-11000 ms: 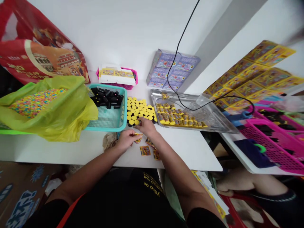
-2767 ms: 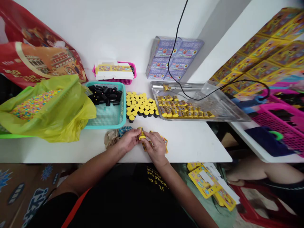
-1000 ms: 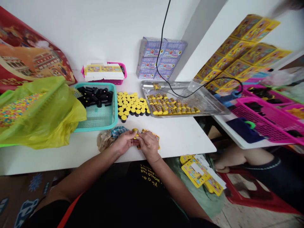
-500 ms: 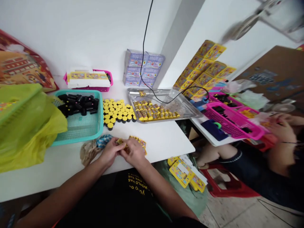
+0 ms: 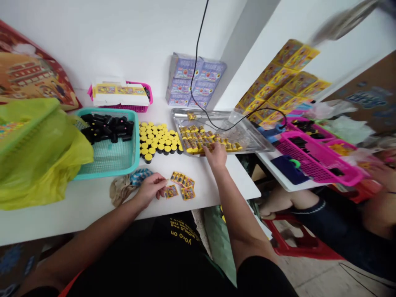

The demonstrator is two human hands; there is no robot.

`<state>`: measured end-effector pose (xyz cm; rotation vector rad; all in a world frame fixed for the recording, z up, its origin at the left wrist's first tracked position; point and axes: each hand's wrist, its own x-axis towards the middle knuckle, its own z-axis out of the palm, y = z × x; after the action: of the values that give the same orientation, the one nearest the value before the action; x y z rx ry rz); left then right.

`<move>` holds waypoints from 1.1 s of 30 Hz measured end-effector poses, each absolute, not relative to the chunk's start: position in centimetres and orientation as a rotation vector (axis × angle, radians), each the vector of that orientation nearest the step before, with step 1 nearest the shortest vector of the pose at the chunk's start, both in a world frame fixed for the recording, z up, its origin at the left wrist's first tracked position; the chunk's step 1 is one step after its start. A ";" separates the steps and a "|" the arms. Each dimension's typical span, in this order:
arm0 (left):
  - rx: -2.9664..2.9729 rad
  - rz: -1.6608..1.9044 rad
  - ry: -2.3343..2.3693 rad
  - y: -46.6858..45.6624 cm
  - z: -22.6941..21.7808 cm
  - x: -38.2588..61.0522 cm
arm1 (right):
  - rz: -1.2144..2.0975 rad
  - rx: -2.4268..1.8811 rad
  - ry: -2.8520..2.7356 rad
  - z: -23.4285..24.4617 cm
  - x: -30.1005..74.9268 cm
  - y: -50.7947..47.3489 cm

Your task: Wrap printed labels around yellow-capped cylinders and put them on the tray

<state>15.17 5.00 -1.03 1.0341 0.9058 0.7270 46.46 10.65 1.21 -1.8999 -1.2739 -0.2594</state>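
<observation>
My right hand (image 5: 217,156) reaches over the near edge of the metal tray (image 5: 256,142), thumb and fingers around a small yellow-labelled cylinder in the front row. Rows of similar labelled cylinders (image 5: 193,144) lie on their sides in that tray. On the white table, my left hand (image 5: 152,189) has its thumb and forefinger pinched together beside the printed yellow labels (image 5: 183,180); what is between them, if anything, is too small to make out. Next to the left wrist lies a crumpled beige and blue cloth (image 5: 122,189).
Black cylinders with yellow tops (image 5: 156,140) stand in a cluster left of the tray. A turquoise basket (image 5: 108,170) holds black pieces. A black cable (image 5: 198,53) hangs across the tray. At right, a co-worker sits by pink baskets (image 5: 321,165).
My right hand has left my left hand and moved forward to the tray. The left hand stays by the labels, which now show more fully. The view has shifted slightly.
</observation>
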 end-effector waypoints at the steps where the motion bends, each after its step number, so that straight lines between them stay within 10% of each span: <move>1: 1.123 0.758 0.939 5.0 -1.1 15.1 | -0.309 -1.865 -1.310 1.0 46.1 10.0; 15: 1.864 0.793 1.052 5.2 -1.4 15.6 | 0.033 -1.524 -1.495 0.2 35.5 -0.5; 33: 1.283 0.841 0.903 5.3 -1.2 15.1 | 1.024 -1.248 -1.101 0.1 30.4 1.5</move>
<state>15.13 5.35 -1.24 1.2834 0.9030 0.8413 30.37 1.47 0.07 -1.2481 -1.1005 1.0238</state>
